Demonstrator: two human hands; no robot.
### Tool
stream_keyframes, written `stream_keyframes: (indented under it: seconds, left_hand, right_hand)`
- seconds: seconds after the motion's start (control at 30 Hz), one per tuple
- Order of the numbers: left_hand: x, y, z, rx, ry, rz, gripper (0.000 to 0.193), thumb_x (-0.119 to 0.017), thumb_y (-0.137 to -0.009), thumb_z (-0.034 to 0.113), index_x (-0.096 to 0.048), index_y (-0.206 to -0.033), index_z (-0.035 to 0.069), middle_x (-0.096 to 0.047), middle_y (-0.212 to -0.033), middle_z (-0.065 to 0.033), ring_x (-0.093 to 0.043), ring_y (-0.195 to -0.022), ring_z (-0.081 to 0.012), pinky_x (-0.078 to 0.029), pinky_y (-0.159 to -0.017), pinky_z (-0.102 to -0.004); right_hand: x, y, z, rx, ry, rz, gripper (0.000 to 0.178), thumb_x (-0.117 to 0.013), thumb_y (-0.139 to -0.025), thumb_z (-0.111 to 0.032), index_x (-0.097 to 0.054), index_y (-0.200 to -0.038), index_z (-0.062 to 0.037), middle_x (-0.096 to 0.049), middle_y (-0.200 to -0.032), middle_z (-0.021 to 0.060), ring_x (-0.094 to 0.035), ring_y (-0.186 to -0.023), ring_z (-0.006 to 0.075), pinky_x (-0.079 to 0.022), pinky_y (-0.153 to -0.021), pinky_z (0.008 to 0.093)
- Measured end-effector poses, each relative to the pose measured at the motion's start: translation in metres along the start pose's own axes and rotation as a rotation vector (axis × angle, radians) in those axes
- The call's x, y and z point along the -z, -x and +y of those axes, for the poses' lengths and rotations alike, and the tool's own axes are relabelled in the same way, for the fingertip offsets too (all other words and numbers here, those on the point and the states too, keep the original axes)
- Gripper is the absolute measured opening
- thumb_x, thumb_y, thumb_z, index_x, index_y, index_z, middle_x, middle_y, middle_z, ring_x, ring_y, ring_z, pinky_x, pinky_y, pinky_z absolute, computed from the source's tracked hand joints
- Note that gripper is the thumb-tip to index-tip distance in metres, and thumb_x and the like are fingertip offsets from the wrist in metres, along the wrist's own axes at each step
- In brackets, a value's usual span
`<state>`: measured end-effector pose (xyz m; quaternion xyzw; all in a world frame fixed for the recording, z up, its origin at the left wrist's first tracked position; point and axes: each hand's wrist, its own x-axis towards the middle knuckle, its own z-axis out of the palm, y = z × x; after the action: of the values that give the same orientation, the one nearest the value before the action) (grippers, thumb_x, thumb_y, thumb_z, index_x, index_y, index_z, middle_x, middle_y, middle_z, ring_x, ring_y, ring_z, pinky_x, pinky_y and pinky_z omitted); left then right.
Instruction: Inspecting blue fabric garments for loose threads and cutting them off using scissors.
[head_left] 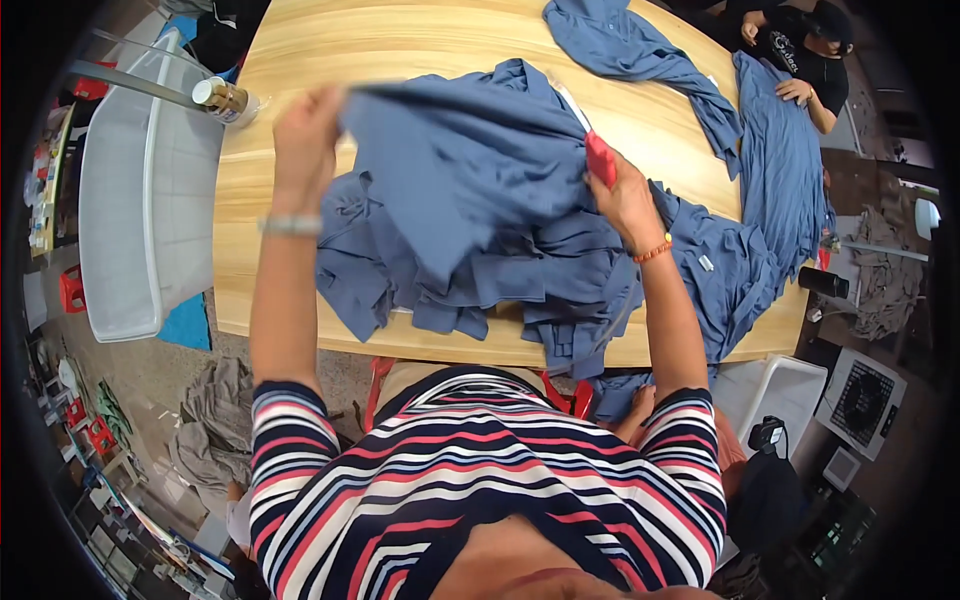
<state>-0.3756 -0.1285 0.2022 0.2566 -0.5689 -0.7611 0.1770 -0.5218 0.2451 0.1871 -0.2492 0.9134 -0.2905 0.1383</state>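
A blue garment (470, 160) is stretched up between my two hands, over a heap of the same blue cloth (490, 280) on the wooden table. My left hand (308, 135), blurred by motion, is closed on the garment's far-left corner. Closed around red-handled scissors (600, 157) is my right hand (628, 203); their pale blade points away from me, toward the far left. The garment's right edge meets my right thumb and fingers, and I cannot tell how firmly they pinch it.
More blue garments (640, 45) lie on the table (290, 50) at the far side and right. A co-worker (800, 60) handles cloth at the far right. A white bin (150, 200) stands at the left, near a jar (222, 98). A black cylinder (823, 281) sits by the right edge.
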Motion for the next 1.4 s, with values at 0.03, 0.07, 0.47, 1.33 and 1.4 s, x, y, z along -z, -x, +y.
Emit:
stream_keyframes:
  seconds: [0.03, 0.07, 0.47, 1.33, 1.4]
  left_hand:
    - [-0.007, -0.018, -0.002, -0.037, 0.030, -0.030, 0.017, -0.063, -0.090, 0.011, -0.058, -0.102, 0.000, -0.060, -0.091, -0.0020, -0.056, -0.078, -0.0089, -0.045, -0.070, -0.0192]
    - [-0.015, -0.034, -0.006, -0.166, 0.136, 0.045, 0.020, -0.063, -0.090, 0.011, -0.057, -0.106, -0.001, -0.060, -0.095, -0.0036, -0.057, -0.081, -0.0106, -0.047, -0.074, -0.0213]
    - [-0.060, -0.015, -0.131, 0.178, -0.391, 0.021, 0.061, -0.075, -0.080, 0.025, -0.047, -0.129, 0.001, -0.059, -0.108, -0.0106, -0.057, -0.092, -0.0172, -0.049, -0.077, -0.0285]
    - [-0.088, 0.011, -0.037, -0.562, -0.510, 0.216, 0.013, -0.045, -0.094, 0.009, -0.053, -0.103, 0.004, -0.059, -0.076, -0.0183, -0.059, -0.065, -0.0312, -0.046, -0.061, -0.0366]
    - [-0.075, 0.045, -0.002, -0.682, -0.450, 0.137, 0.015, -0.044, -0.094, 0.004, -0.052, -0.106, 0.004, -0.065, -0.090, -0.0160, -0.063, -0.075, -0.0225, -0.048, -0.065, -0.0309]
  right_hand:
    - [0.001, -0.006, 0.000, -0.087, -0.044, 0.046, 0.042, -0.068, -0.080, -0.014, -0.056, -0.120, -0.0077, -0.063, -0.105, 0.0219, -0.059, -0.100, 0.0401, -0.048, -0.086, 0.0431]
    - [0.004, -0.007, 0.000, -0.082, -0.036, 0.048, 0.042, -0.068, -0.080, -0.014, -0.056, -0.120, -0.0077, -0.063, -0.105, 0.0219, -0.059, -0.100, 0.0401, -0.048, -0.086, 0.0431]
    - [-0.001, -0.012, 0.024, -0.085, 0.034, 0.053, 0.053, -0.072, -0.076, -0.018, -0.053, -0.124, -0.0056, -0.058, -0.119, 0.0216, -0.056, -0.109, 0.0386, -0.045, -0.093, 0.0412]
    - [0.022, -0.037, 0.093, -0.201, -0.412, -0.054, 0.015, -0.068, -0.079, -0.013, -0.057, -0.078, -0.0029, -0.057, -0.064, 0.0034, -0.056, -0.054, 0.0144, -0.042, -0.048, 0.0289]
    - [0.055, -0.004, 0.074, -0.024, -0.312, -0.047, 0.014, -0.067, -0.080, -0.013, -0.058, -0.083, -0.0025, -0.054, -0.068, 0.0002, -0.050, -0.059, 0.0112, -0.040, -0.054, 0.0277]
